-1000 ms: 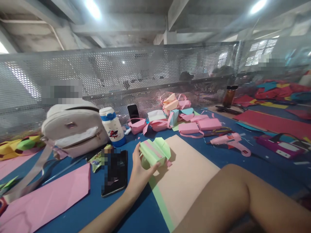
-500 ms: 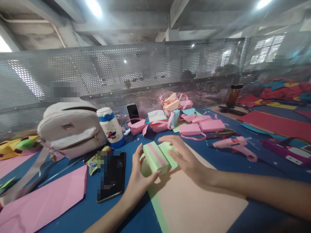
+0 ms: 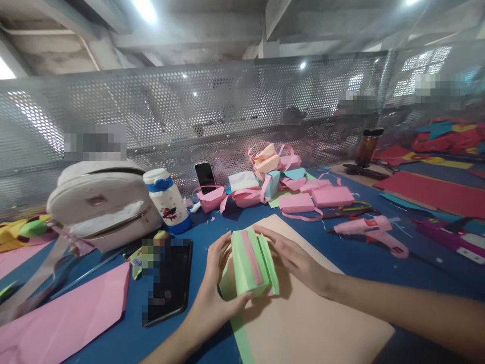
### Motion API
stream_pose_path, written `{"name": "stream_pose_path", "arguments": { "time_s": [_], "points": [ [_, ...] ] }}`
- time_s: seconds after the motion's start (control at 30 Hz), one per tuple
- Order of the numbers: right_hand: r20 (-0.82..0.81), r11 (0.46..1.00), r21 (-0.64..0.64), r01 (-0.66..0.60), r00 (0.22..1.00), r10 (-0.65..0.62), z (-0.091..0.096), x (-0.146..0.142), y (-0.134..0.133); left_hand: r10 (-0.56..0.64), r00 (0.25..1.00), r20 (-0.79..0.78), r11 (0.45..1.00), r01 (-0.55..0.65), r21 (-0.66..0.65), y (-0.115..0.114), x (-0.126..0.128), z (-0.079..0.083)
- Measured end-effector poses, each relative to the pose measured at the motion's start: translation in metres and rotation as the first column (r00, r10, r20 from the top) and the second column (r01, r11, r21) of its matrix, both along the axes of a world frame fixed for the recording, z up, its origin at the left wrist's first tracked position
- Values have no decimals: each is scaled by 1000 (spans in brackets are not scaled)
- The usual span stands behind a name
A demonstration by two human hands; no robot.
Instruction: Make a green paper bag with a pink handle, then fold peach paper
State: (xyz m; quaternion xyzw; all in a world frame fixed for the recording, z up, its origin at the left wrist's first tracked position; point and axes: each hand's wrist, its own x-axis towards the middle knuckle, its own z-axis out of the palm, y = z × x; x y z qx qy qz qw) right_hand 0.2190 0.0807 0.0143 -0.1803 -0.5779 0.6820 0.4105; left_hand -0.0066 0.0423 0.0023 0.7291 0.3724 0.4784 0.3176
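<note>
A small light-green paper box (image 3: 241,268) with a pink strip along its top is between my hands, above sheets of paper. My left hand (image 3: 222,283) grips its left side, thumb at the near end and fingers around the far left edge. On the right, my right hand (image 3: 303,260) holds the box's green flap (image 3: 270,263), which stands close along the box's side. Some of the right fingertips are hidden behind the flap. Beneath lie a peach paper sheet (image 3: 314,318) and a green sheet (image 3: 238,331) showing at its left edge.
A pink glue gun (image 3: 373,230) and scissors (image 3: 350,208) lie to the right. Several pink paper bags (image 3: 295,203) are piled behind. A phone (image 3: 172,283), a bottle (image 3: 166,202), a white backpack (image 3: 102,207) and pink paper (image 3: 71,308) are on the left. A perforated metal partition (image 3: 227,111) stands behind.
The green box has turned more upright toward me. My right hand has moved in against the flap, bringing it from spread out to close against the box's right side.
</note>
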Motion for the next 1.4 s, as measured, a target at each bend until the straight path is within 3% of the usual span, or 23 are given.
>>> {"name": "stream_pose_path", "arguments": {
  "time_s": [0.17, 0.3, 0.37, 0.43, 0.5, 0.6, 0.7, 1.1, 1.27, 1.4],
  "points": [
    [127, 959, 229, 166, 972, -199, -4, 4, 3, 63, 970, -233, 993, -38, 110, -4, 4, 9],
    [225, 857, 433, 279, 887, -403, -9, 4, 5, 51, 943, -330, 993, -14, 115, -6, 10, 15],
    [254, 820, 474, 320, 842, -475, -12, 4, 8, 57, 940, -337, 992, -15, 124, -6, 11, 15],
    [274, 817, 456, 352, 818, -505, -15, 3, 11, 73, 934, -349, 989, -22, 146, -5, 10, 14],
    [251, 871, 357, 337, 864, -437, -16, 2, 13, 73, 927, -369, 985, -8, 175, -5, 7, 13],
    [111, 980, 115, 161, 978, -174, -13, -1, 10, 56, 906, -420, 976, 39, 214, -4, 2, 12],
    [48, 999, -1, 40, 998, -40, -9, -4, 3, 53, 877, -478, 966, 76, 247, -3, -3, 12],
    [116, 997, 27, 71, 990, -74, -5, -1, -4, 105, 849, -517, 942, 82, 327, -3, -6, 14],
    [111, 993, 115, 40, 992, -53, -8, -5, -9, 158, 811, -563, 939, 54, 341, -2, -8, 12],
    [73, 988, 151, 33, 996, -45, -5, -7, -12, 132, 830, -542, 948, 53, 312, -1, -10, 9]
  ]
}}
